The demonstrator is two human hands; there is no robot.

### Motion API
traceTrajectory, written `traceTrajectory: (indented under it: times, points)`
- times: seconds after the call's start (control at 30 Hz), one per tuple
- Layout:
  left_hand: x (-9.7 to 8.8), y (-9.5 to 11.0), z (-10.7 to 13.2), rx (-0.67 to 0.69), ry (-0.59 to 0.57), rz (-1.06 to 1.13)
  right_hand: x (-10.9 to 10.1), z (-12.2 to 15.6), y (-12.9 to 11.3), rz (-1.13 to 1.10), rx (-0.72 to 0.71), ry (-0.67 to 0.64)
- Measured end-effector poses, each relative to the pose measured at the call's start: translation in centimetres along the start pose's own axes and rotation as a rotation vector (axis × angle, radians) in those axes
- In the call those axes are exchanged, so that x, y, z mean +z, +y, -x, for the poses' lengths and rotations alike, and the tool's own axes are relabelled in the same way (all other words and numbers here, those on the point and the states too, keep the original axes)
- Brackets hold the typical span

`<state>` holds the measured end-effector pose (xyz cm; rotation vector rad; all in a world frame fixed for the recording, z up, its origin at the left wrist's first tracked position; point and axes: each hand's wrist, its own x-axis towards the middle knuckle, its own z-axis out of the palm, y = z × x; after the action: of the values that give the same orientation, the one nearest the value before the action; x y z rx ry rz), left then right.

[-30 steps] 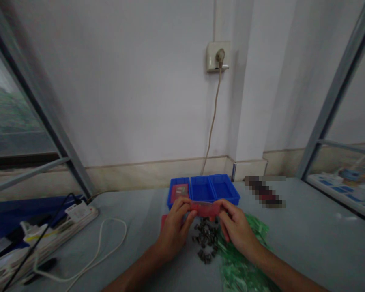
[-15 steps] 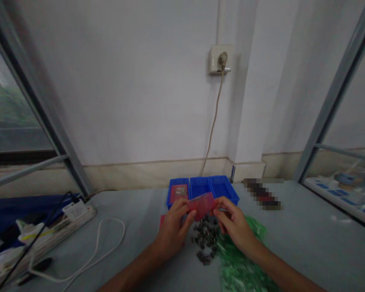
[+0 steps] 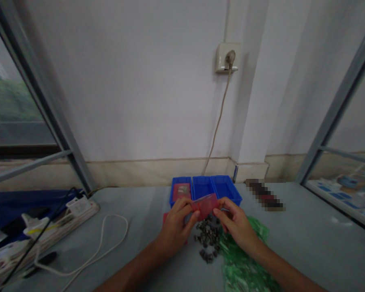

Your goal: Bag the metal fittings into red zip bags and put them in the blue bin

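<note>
A small pink translucent plastic bag (image 3: pixel 206 206) is held up between my two hands, above the table. My left hand (image 3: pixel 180 221) pinches its left side between thumb and fingers. At its right edge, my right hand (image 3: pixel 232 219) grips with thumb and forefinger. Below the bag lies a pile of small dark metal pieces (image 3: pixel 208 235); their exact kind is too small to tell. Behind stands a blue three-part tray (image 3: pixel 203 187), with a pink bag (image 3: pixel 181 190) holding pale pieces in its left compartment. More pink plastic (image 3: pixel 165 217) shows partly behind my left hand.
Green plastic wrap (image 3: pixel 243 263) lies under my right forearm. On the left are a power strip (image 3: pixel 91 209), a looped white cable (image 3: pixel 101 235) and a dark object (image 3: pixel 45 259). A pixelated dark item (image 3: pixel 266 195) lies back right, near the wall.
The whole view has shifted slightly, so things sit a little further right. Both hands keep their hold on the pink bag, with hardly any change in pose.
</note>
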<state>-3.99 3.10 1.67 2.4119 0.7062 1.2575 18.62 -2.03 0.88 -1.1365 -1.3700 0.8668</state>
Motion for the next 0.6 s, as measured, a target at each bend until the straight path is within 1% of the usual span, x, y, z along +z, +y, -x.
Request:
traceTrajectory:
  times: [0.23, 0.33, 0.47, 0.6]
  points:
    - [0.0, -0.8, 0.4, 0.133, 0.006, -0.115, 0.1, -0.1, 0.1, -0.005, -0.004, 0.007]
    - [-0.2, -1.2, 0.3, 0.166, 0.019, -0.155, 0.3, -0.1, 0.2, -0.007, 0.001, 0.001]
    - [-0.5, -1.4, 0.2, 0.200, 0.017, -0.200, 0.4, 0.0, 0.2, -0.009, 0.009, -0.015]
    - [-0.6, -1.5, 0.2, 0.289, 0.027, -0.283, 0.3, 0.0, 0.1, -0.009, 0.010, -0.024]
